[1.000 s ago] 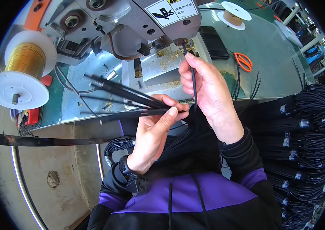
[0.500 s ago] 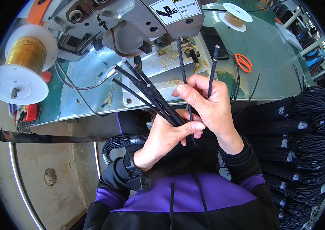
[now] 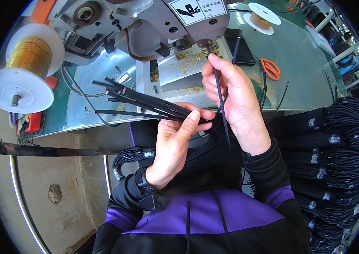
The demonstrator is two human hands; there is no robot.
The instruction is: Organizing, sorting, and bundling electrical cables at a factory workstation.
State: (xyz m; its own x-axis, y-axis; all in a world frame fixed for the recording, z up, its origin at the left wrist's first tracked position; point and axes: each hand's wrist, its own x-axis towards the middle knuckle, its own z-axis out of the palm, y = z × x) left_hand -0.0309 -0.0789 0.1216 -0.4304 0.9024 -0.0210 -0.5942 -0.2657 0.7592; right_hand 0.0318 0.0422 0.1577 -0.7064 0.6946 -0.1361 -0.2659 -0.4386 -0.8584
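Observation:
My left hand [image 3: 174,137] is closed around a fanned bundle of black braided cables [image 3: 147,100], whose cut ends point to the upper left. Between the fingertips of my right hand [image 3: 238,91] is a single black cable [image 3: 219,91]. Its upper end reaches the gap under the head of the grey crimping machine [image 3: 154,27]; the tip itself is hard to make out there. A second black cable [image 3: 236,44] sticks up behind my right fingers, and its lower part is hidden by them. Gold-coloured scraps [image 3: 188,65] lie on the machine's base.
A spool of gold strip [image 3: 29,57] stands at the left, a smaller spool [image 3: 260,20] at the far right. Near my right hand lie a black phone [image 3: 243,53] and orange-handled scissors [image 3: 270,70]. Bundled black cables [image 3: 331,139] are stacked at the right, below the green table [image 3: 302,76].
My right hand has moved up and forward, bringing its cable's end to the machine. My left hand has tipped the bundle over to the left, away from the right hand.

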